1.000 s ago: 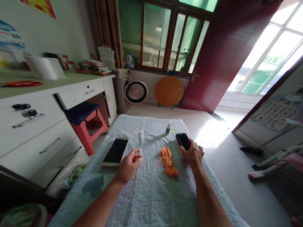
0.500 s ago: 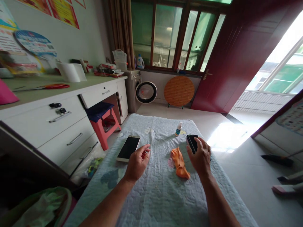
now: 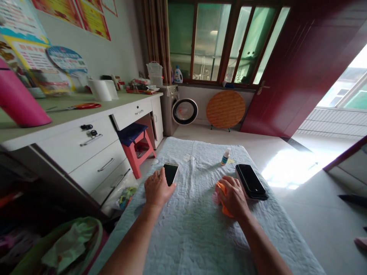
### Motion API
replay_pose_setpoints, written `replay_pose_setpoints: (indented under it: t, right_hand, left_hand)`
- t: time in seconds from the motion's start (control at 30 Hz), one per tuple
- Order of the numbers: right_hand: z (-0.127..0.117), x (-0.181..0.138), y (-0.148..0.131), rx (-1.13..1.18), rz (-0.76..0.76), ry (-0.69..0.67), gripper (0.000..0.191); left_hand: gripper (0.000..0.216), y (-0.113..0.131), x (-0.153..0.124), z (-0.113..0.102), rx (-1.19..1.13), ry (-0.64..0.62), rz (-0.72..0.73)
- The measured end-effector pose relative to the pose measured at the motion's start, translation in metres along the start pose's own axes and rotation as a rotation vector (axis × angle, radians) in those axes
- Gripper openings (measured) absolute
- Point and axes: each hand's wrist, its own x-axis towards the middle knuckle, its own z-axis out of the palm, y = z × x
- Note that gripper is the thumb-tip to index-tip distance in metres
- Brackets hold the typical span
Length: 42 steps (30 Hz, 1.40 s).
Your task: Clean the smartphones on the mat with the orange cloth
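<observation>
On the cloth-covered table (image 3: 195, 229), my left hand (image 3: 157, 191) spans a gold-rimmed smartphone (image 3: 171, 172), thumb along its right edge and fingers at its left. The phone lies screen up, its lower part hidden under the hand. Over to the right, my right hand (image 3: 235, 194) has its fingers closed on a crumpled orange cloth (image 3: 227, 211). A black phone (image 3: 252, 179), apparently on top of a dark case, lies just right of that hand. Behind the cloth stands a small spray bottle (image 3: 225, 157) with a white top.
A white desk (image 3: 97, 149) runs along the left, holding a pink bottle (image 3: 21, 99), red-handled scissors (image 3: 87, 105) and paper rolls (image 3: 100, 90). A red stool (image 3: 140, 151) is tucked beneath it. At floor level on the left is a bin (image 3: 99, 233).
My right hand has left the black phone and closed on the orange cloth. My left hand has moved left onto the gold-rimmed smartphone. The view has turned slightly left.
</observation>
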Motion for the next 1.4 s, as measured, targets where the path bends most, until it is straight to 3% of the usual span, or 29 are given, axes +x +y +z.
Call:
replay_pose_setpoints:
  t: [0.2,0.4,0.67,0.83,0.97,1.17,1.4]
  right_hand:
    - [-0.001,0.0,0.005,-0.014,0.027,-0.042,0.025]
    - [-0.007,0.0,0.006,-0.052,0.068,-0.124,0.035]
    - [-0.004,-0.004,0.008,-0.132,0.213,-0.189,0.047]
    - [-0.002,-0.004,0.009,-0.123,0.195,-0.228,0.033]
    - [-0.001,-0.005,0.007,-0.11,0.131,-0.245,0.022]
    - [0.002,-0.006,0.005,-0.054,0.122,-0.223,0.021]
    - [0.004,-0.004,0.009,0.12,0.156,-0.149,0.019]
  left_hand:
    - [0.07,-0.003,0.003,0.003,0.029,-0.051,-0.011]
    - [0.066,-0.004,0.006,0.007,0.061,-0.024,-0.011]
    - [0.076,-0.005,0.012,0.012,0.024,0.015,-0.073]
    - [0.073,-0.004,0.013,0.002,-0.029,0.103,-0.094]
    - [0.067,0.012,0.002,-0.008,-0.158,0.155,0.047]
    - [0.066,0.053,-0.026,-0.001,-0.373,-0.071,0.209]
    - [0.068,0.066,-0.033,0.009,-0.307,-0.125,0.238]
